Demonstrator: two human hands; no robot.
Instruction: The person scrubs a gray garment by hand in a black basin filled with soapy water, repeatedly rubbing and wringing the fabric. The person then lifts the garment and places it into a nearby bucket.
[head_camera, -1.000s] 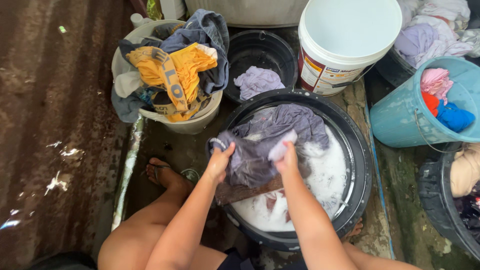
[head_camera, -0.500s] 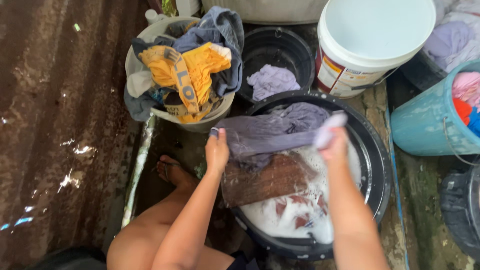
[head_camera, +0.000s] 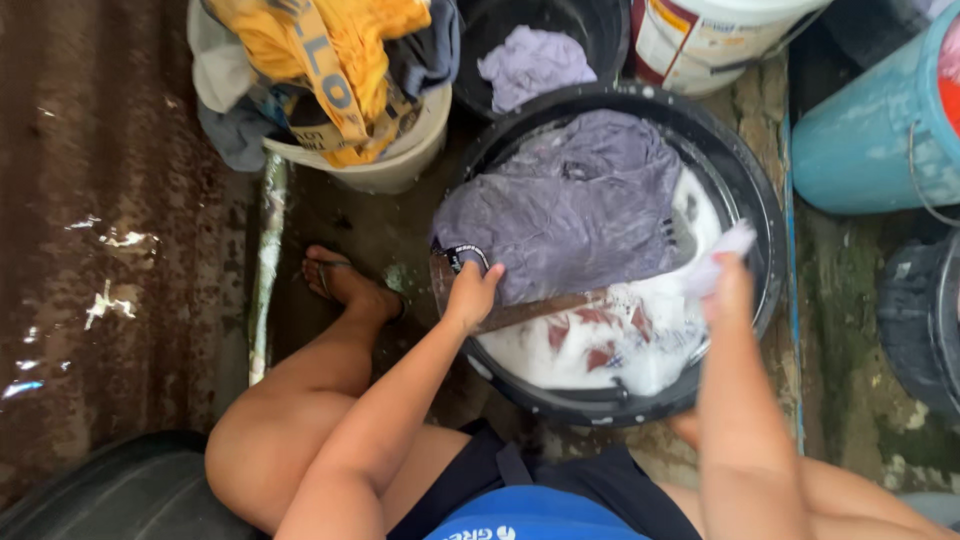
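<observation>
over the black wash basin (head_camera: 745, 180) you are spreading a grey-purple garment (head_camera: 575, 205) across a wooden washboard (head_camera: 530, 312). your left hand (head_camera: 472, 292) is pinching the cloth's near-left edge in a closed grip. your right hand (head_camera: 728, 285) is closing its grip on the pale far corner above the suds (head_camera: 640, 360). a bucket of yellow and grey laundry (head_camera: 340, 90) is standing just beside the basin, near your bare foot (head_camera: 345, 285).

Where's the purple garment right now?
In the head view, the purple garment lies spread across the upper half of the black basin, above the soapy water. The left hand grips its lower left edge; the right hand is at its right.
</observation>
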